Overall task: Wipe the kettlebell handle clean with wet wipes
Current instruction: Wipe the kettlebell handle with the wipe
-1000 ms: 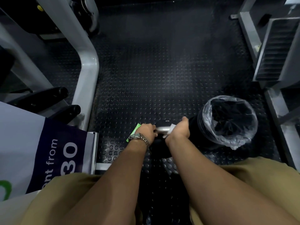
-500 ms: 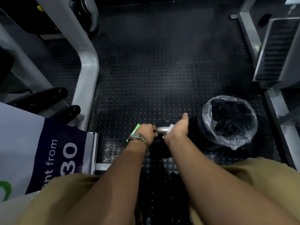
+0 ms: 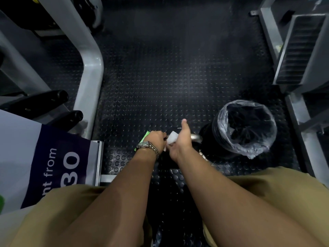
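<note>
A black kettlebell (image 3: pixel 173 129) stands on the studded rubber floor between my knees, mostly hidden under my hands. Its silver handle (image 3: pixel 196 138) shows at the right end. My left hand (image 3: pixel 156 141), with a metal watch on the wrist, grips the handle's left end. My right hand (image 3: pixel 181 139) holds a white wet wipe (image 3: pixel 172 137) against the middle of the handle, thumb raised. A green wipes pack (image 3: pixel 145 137) peeks out behind my left hand.
A black bin with a clear plastic liner (image 3: pixel 220 118) stands just right of the kettlebell. A grey machine frame (image 3: pixel 90 68) and a printed sign (image 3: pixel 53 157) close off the left. Grey steps (image 3: pixel 299 50) rise at the right.
My right hand has slid left along the handle with the wipe, uncovering the handle's right end, and its thumb has lifted. My left hand keeps its grip in place.
</note>
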Available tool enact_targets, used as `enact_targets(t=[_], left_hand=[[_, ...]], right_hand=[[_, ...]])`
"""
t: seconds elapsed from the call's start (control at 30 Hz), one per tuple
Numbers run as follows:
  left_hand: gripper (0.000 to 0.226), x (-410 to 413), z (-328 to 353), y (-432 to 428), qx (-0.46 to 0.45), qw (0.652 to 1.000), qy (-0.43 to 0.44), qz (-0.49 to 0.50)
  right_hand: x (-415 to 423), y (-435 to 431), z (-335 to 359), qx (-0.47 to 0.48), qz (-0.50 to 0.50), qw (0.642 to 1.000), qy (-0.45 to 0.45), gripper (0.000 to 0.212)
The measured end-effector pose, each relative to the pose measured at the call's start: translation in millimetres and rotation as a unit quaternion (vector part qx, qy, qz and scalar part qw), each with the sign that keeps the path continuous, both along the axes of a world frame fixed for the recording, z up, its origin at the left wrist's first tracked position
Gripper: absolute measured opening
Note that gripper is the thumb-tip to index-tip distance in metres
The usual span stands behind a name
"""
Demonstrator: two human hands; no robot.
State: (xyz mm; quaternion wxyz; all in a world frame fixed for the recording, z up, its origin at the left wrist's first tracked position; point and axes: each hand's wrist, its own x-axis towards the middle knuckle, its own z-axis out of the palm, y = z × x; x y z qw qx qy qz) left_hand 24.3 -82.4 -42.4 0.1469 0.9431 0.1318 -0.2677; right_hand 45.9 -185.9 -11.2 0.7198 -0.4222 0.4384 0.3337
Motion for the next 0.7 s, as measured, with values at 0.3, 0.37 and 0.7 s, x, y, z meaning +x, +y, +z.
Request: enact_targets(t=[0.3,0.37,0.7], left_hand=[[0.036,3,-3,1,0.002,1.000,0.017,-0.010],[0.035,2,-2,1,0.002,1.000,0.014,-0.009],[0.039,-3,0,-2,-0.005,1.000,0.011,0.021]], right_hand=[[12,-9,3,-0.099,-0.096,0.990,0.020,0.088],[9,-6,-6,-0.072,-0.078,0.994,0.008,0.099],[6,1,-11,-0.045,-0.044,0.998,0.005,0.091]])
